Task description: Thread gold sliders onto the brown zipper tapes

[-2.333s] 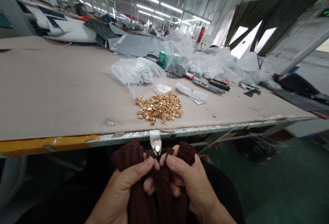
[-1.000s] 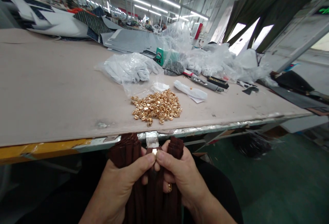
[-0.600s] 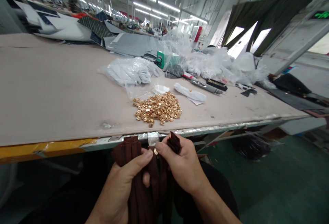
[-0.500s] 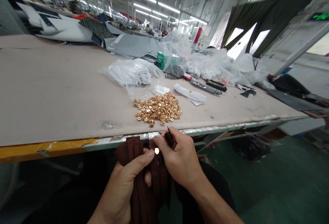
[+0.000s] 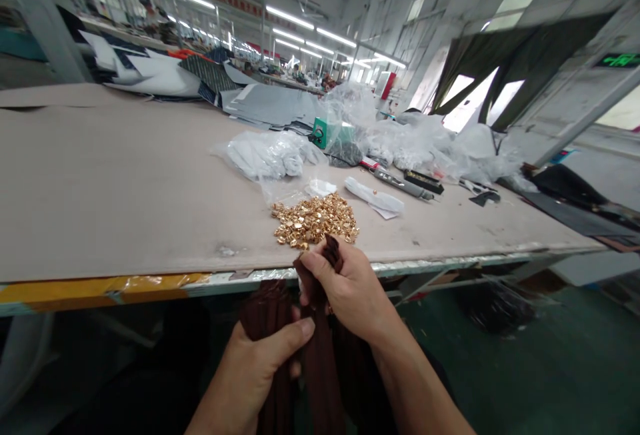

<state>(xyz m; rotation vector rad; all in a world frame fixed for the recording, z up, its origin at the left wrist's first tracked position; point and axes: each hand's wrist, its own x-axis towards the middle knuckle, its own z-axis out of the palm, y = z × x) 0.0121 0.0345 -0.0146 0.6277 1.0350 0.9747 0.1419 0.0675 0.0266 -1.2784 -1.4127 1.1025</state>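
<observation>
My left hand [image 5: 260, 362] is closed round a bundle of dark brown zipper tapes [image 5: 267, 312] held upright below the table edge. One brown tape [image 5: 320, 355] is lifted out of the bundle, and my right hand [image 5: 350, 288] is closed on its top end, up against the table's front edge. Just beyond my right hand, a heap of small gold metal sliders [image 5: 315, 218] lies on the beige table [image 5: 125, 188]. Whether a slider sits in my right fingers is hidden.
Behind the heap lie clear plastic bags [image 5: 267, 155], a white folded packet [image 5: 375, 195], a grey hand tool [image 5: 403, 185] and a green box [image 5: 325, 132]. Stacked grey and white fabric pieces [image 5: 270, 102] lie farther back. Yellow tape [image 5: 100, 286] runs along the table's front edge.
My right hand has risen to the table edge, pulling one brown tape up out of the bundle. My left hand has stayed lower, holding the rest. The small gold piece between my thumbs no longer shows.
</observation>
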